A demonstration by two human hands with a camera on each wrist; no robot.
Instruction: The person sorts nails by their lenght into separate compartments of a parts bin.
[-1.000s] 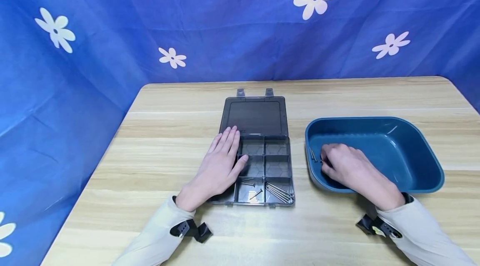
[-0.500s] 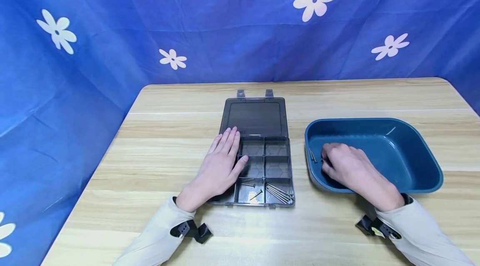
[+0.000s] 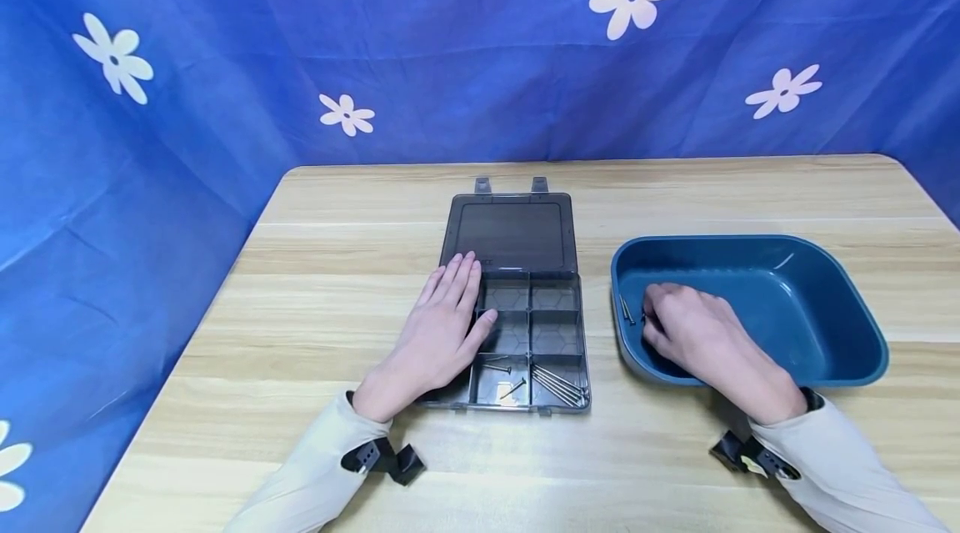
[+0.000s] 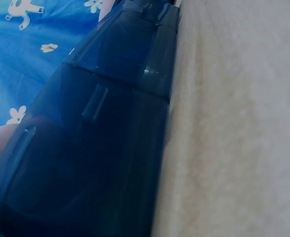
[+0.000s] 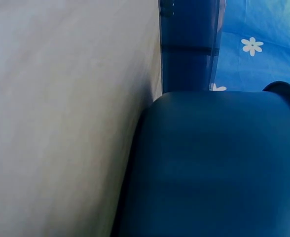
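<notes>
My left hand [image 3: 431, 341] lies flat with straight fingers over the left column of a dark see-through compartment box [image 3: 555, 296], its thumb reaching over the middle column. The box's lid [image 3: 510, 234] is folded back. Several long thin screws [image 3: 557, 387] lie in the front right compartment, and a few shorter screws [image 3: 512, 389] in the front middle one. My right hand [image 3: 701, 333] reaches into a blue basin [image 3: 855, 308] with bent fingers; a small dark tip of a screw [image 3: 642, 318] shows between thumb and forefinger. Loose screws [image 3: 627, 310] lie left of it, against the basin wall.
Box and basin stand side by side on a pale wooden table [image 3: 337, 258], with a gap between them. Behind hangs a blue cloth [image 3: 465, 41] with white flowers. The right wrist view shows mostly the basin's outer wall [image 5: 219, 163]; the left wrist view, the box's side [image 4: 86, 163].
</notes>
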